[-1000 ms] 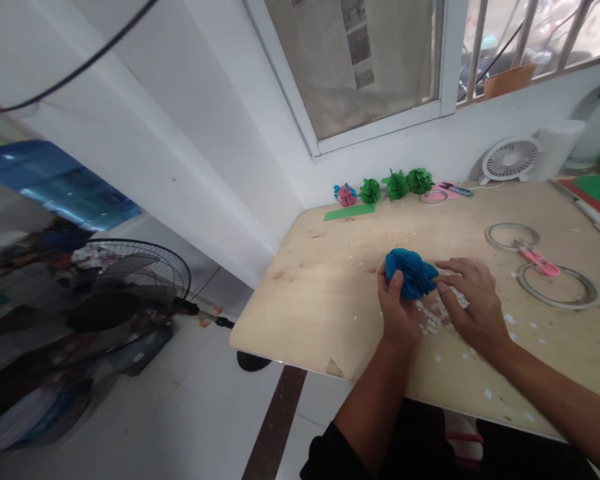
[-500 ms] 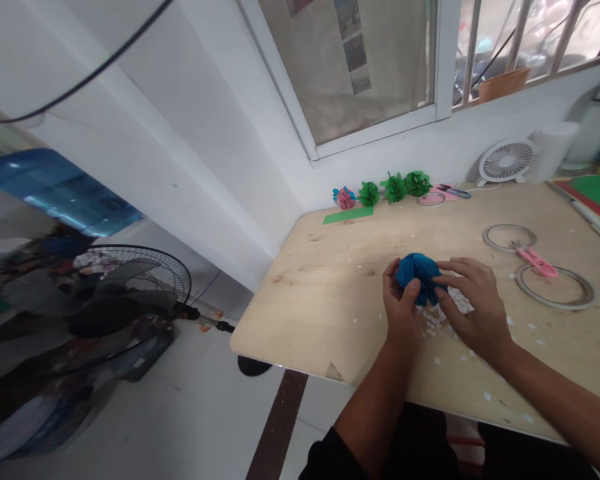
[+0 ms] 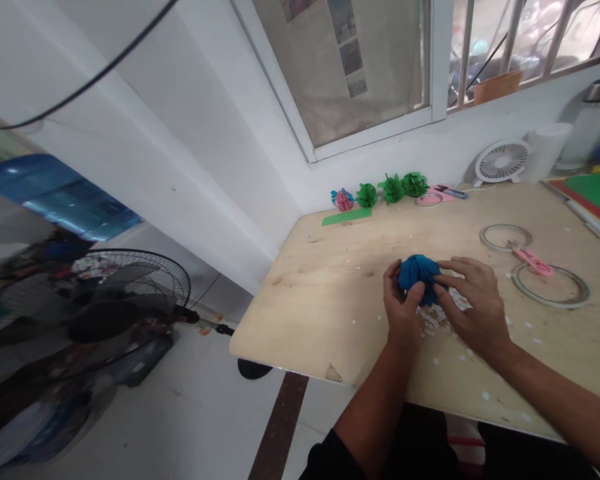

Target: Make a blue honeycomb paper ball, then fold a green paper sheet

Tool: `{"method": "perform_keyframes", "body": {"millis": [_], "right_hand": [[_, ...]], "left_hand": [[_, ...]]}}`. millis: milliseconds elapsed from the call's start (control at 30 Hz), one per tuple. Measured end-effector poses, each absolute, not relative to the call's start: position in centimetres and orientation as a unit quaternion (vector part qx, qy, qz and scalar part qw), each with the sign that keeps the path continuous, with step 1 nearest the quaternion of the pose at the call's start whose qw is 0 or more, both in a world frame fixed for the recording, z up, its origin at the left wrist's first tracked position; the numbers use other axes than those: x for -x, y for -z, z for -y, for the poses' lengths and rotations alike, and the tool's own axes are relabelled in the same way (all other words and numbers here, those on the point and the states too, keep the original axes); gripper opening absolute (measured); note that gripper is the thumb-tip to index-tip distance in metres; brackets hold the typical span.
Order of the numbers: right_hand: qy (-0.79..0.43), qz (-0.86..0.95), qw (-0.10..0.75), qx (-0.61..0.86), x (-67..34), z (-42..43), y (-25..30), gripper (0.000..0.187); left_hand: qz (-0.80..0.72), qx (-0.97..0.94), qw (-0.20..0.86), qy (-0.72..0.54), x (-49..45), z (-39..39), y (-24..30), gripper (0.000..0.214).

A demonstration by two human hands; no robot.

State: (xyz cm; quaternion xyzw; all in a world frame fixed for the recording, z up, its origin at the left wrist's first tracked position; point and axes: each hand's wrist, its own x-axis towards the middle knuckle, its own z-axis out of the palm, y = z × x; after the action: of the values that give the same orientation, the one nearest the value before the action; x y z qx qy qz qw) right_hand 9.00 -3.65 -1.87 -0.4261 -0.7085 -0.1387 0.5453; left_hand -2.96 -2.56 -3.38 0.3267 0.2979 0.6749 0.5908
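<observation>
The blue flower (image 3: 419, 273) has turned since a second ago: then it stretched towards the right hand (image 3: 475, 307) with its petals drawn to a point, while now it looks rounder and more upright, and the right fingers overlap its right side instead of meeting only the tip. The left hand (image 3: 403, 308) has brought its thumb onto the front, its other fingers curled round the left side, so the flower is gripped between them. The right fingers are partly spread, thumb and fingertips at the petals; whether they pinch a fold I cannot tell. Against half a second ago little differs. The flower is held over the surface (image 3: 300, 300), between its far and near edges and well right of its left edge. White scraps (image 3: 433, 321) lie below it, partly hidden by the right hand. To the right, pink snips (image 3: 533, 260) lie across two metal rings (image 3: 551, 304). Along the far edge stand a pink flower (image 3: 344, 201) and three green flowers (image 3: 393, 189), with a green strip (image 3: 347, 217) in front, near the far left corner. Further right are pink paper (image 3: 435, 198), a white fan (image 3: 503, 162) and coloured sheets (image 3: 595, 193).
</observation>
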Motion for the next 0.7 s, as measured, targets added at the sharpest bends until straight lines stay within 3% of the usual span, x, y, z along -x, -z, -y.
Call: {"method": "perform_keyframes", "body": {"millis": [700], "right_hand": [[0.092,0.69,0.551,0.461,-9.47,3.16,2.69,0.003]], "left_hand": [[-0.322,-0.375,0.564,-0.661,2.78,2.91,3.06,0.067]]}}
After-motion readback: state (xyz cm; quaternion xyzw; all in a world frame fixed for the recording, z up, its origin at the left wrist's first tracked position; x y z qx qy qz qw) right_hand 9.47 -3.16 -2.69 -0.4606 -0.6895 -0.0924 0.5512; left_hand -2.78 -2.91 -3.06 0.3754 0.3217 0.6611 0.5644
